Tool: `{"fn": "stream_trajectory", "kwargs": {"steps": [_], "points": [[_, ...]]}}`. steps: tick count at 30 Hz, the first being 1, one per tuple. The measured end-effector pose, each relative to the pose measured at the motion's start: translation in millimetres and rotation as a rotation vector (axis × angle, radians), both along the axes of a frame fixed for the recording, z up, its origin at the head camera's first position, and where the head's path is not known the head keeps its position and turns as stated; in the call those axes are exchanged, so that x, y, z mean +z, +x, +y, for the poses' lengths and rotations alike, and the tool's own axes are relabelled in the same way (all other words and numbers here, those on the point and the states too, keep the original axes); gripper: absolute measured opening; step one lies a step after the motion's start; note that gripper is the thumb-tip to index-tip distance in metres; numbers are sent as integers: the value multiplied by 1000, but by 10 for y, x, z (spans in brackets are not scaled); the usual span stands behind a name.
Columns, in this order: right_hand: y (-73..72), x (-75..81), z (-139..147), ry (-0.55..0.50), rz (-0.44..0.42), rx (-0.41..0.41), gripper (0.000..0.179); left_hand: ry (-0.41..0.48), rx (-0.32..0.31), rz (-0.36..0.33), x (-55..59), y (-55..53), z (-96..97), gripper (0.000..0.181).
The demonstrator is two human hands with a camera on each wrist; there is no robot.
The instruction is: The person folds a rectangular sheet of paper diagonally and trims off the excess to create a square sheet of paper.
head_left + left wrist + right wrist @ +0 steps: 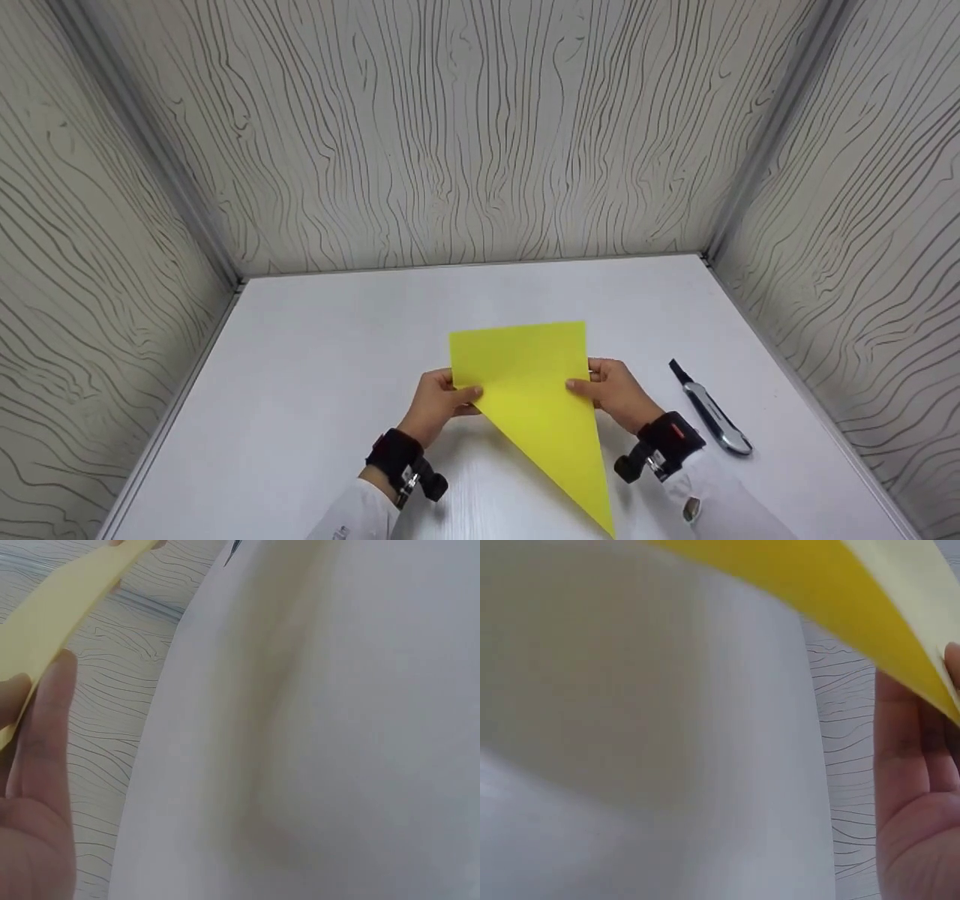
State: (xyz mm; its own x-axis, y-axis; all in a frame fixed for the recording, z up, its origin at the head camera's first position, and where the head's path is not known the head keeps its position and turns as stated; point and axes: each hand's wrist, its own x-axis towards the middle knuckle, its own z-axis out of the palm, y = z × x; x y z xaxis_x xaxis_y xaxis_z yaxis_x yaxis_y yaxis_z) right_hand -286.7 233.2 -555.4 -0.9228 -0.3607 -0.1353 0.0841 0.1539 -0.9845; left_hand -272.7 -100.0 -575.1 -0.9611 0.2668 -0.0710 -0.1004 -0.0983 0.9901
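A sheet of yellow paper (529, 397) is held between both hands, its top edge straight and its lower part tapering to a point near the front. My left hand (442, 401) pinches its left edge, thumb on the upper face and fingers behind. On the opposite edge, my right hand (615, 390) grips it in the same way. The left wrist view shows the paper (60, 604) raised off the table, with the left hand (37, 787) at its edge. In the right wrist view the sheet (817, 596) bows above the table, pinched by the right hand (919, 795).
A box cutter (712, 412) with a grey and black handle lies on the white table (315, 360), right of the right hand. Panels with a wood-grain pattern (465, 135) stand at the back and both sides.
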Motion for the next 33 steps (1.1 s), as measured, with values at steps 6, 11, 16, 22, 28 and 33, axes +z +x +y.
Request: {"fn": "stream_trajectory", "kwargs": {"steps": [6, 11, 16, 22, 28, 33], "points": [[-1, -6, 48, -21, -21, 56, 42, -7, -12, -1, 12, -4, -23, 32], [0, -10, 66, -48, -22, 104, 40, -11, -48, -18, 3, -38, -97, 29], [-10, -26, 87, -89, -11, 180, 37, -4, -107, -37, 2, -81, -178, 25], [-21, -16, 95, -146, -29, 293, 38, -10, -150, -24, 18, -89, -207, 24], [-22, -11, 107, -219, -16, 329, 32, -10, -191, -12, 35, -81, -236, 25], [-21, -19, 122, -249, 27, 334, 33, 38, -263, -3, 49, -77, -276, 30]]}}
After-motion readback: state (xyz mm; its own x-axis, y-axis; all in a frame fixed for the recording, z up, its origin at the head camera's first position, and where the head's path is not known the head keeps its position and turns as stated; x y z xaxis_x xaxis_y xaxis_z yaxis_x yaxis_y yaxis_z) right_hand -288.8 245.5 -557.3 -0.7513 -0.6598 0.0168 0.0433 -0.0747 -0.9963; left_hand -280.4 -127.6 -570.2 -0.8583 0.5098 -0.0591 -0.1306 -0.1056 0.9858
